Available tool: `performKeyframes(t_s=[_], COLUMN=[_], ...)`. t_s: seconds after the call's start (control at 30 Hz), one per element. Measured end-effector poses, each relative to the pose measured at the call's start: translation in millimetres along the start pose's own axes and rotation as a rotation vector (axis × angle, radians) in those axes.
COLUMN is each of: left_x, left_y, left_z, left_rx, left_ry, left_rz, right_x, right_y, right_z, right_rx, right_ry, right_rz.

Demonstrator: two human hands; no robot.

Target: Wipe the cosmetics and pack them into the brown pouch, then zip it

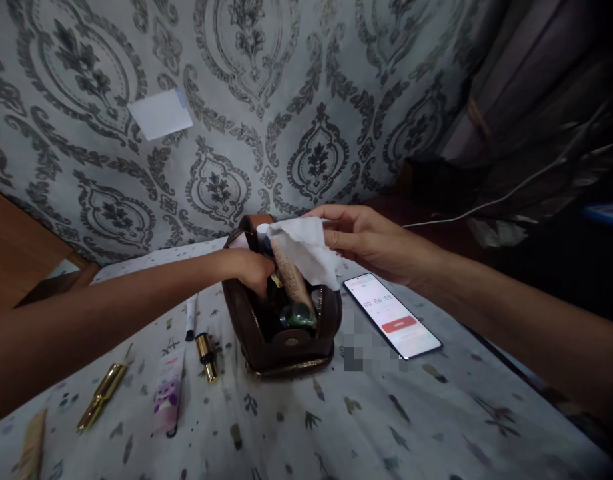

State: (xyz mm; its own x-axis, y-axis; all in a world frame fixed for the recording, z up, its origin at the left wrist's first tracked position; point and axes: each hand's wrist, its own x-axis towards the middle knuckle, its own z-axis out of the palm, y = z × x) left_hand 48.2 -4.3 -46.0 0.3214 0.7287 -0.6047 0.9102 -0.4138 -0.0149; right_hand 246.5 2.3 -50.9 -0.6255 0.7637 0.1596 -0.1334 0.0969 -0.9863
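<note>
A dark brown toiletry bag (286,357) stands unzipped on the table. My left hand (256,272) reaches down into it, the fingers hidden among the contents. A tan tube (289,270) leans inside the bag, with a clear green-tinted item (299,313) at its lower end. At the bag's right rim, my right hand (354,233) pinches a white cloth (309,250) between thumb and fingers. The cloth drapes over the rim and covers part of the tube.
Right of the bag lies a phone (394,317) showing a timer. To the left are a gold-and-black lipstick (205,357), a pink tube (167,393), a small white tube (190,319), a gold cosmetic tube (101,397) and a tan item (33,443). A white cable (486,203) runs behind.
</note>
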Motion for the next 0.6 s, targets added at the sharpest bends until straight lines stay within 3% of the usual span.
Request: performKeyframes(t_s=[0.1,0.2,0.6], left_x=[6,6,15], left_y=[-2,-3,-11], left_z=[-3.8,-5.2,-3.3], left_rx=[-0.06,-0.11,-0.197], left_ry=[-0.142,-0.212,-0.235], left_rz=[-0.058,-0.106,-0.085], right_x=[-1,-2,-4], right_y=[1,2,5], right_z=[0,-1,-9], right_rx=[0.016,0.036,0.026], right_ry=[-0.015,-0.028,-0.051], right_rz=[-0.004,-0.024,-0.028])
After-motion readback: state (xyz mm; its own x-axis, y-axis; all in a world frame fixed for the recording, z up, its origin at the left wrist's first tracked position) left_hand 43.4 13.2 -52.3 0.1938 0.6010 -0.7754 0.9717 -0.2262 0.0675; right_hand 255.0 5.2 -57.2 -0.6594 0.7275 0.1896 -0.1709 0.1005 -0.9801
